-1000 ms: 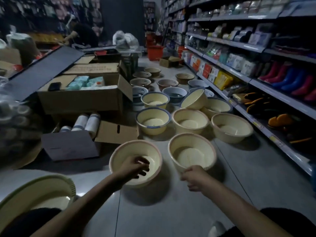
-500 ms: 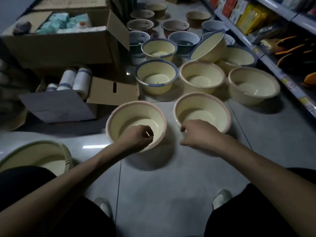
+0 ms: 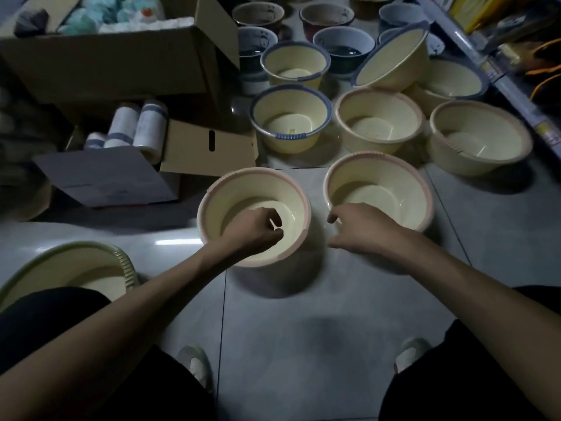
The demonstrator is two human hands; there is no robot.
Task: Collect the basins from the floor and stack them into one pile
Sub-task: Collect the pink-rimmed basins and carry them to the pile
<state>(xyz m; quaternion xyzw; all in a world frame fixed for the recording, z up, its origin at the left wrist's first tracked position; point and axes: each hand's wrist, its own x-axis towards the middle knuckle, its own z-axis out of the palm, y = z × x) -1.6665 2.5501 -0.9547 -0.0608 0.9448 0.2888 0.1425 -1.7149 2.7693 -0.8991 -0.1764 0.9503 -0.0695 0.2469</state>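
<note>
Two cream basins with pink rims stand side by side on the grey floor: the left basin (image 3: pixel 212 189) and the right basin (image 3: pixel 379 156). My left hand (image 3: pixel 258 230) hovers over the near inside of the left basin, fingers curled, with nothing seen in them. My right hand (image 3: pixel 361 229) is at the near left rim of the right basin, thumb and fingers loosely spread, not closed on the rim. Behind them stand a blue-rimmed basin (image 3: pixel 290 123), a pink-rimmed basin (image 3: pixel 379 120) and a cream basin (image 3: pixel 481 138). Several more stand farther back, one tilted (image 3: pixel 391 59).
A green-rimmed basin (image 3: pixel 60 268) sits by my left knee. Open cardboard boxes (image 3: pixel 121 62) with goods and rolls (image 3: pixel 151 123) line the left side. A shop shelf edge (image 3: pixel 516 95) runs along the right. My feet (image 3: pixel 194 363) stand on the tiles below.
The view has tipped down and closer to the two front basins. Both hands have come nearer to them, the left curling over the left basin, the right reaching the right basin's rim.
</note>
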